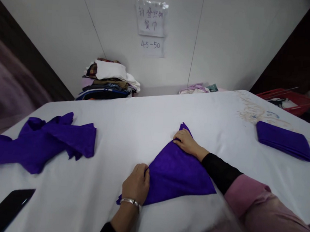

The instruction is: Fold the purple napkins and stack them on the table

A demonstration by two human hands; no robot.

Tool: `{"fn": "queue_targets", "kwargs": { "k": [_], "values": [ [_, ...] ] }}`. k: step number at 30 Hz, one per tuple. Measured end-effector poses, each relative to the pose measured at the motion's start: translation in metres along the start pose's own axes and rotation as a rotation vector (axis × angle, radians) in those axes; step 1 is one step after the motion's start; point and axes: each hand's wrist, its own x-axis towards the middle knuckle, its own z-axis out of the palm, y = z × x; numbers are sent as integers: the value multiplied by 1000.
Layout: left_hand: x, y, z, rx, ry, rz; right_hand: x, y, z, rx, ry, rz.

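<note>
A purple cloth napkin [178,176] lies on the white-covered table [116,134], its visible part roughly a triangle. Closed around its left edge near the lower corner is my left hand [136,183], a bracelet at the wrist. My right hand [186,141] grips the same edge farther up, with a pointed tip of cloth sticking out beyond the fingers. Between the two hands the edge runs fairly straight. The fingertips of both hands are partly hidden.
Crumpled purple napkins [49,140] lie on the left. Folded purple cloth [283,139] rests at the right. A dark flat device [7,208] sits front left. Beyond the far edge are piled clothes [107,79], a smaller fabric heap [198,89] and a red basket [302,101].
</note>
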Motion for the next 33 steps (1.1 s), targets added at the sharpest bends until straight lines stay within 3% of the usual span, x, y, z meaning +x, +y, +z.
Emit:
{"fn": "queue_targets", "kwargs": {
  "k": [3, 6, 10, 15, 18, 22, 25, 33],
  "values": [
    [-2, 3, 0, 93, 108, 140, 0, 1, 1, -4, 5, 7],
    [-2, 23, 2, 132, 181, 338, 1, 2, 2, 2, 14, 9],
    [10, 57, 13, 139, 34, 516, 2, 2, 6, 6, 45, 8],
    [33, 64, 34, 165, -111, 440, 0, 6, 8, 7, 87, 7],
    [36, 60, 38, 166, -111, 425, -1, 18, 1, 14, 233, 25],
    [34, 60, 37, 163, -98, 430, -1, 39, -12, 105, 427, 328],
    [33, 62, 35, 162, -103, 424, 2, 50, -16, 178, 385, 515],
    [33, 62, 35, 160, -118, 414, 24, 65, -13, 188, 291, 607]
  ]
}}
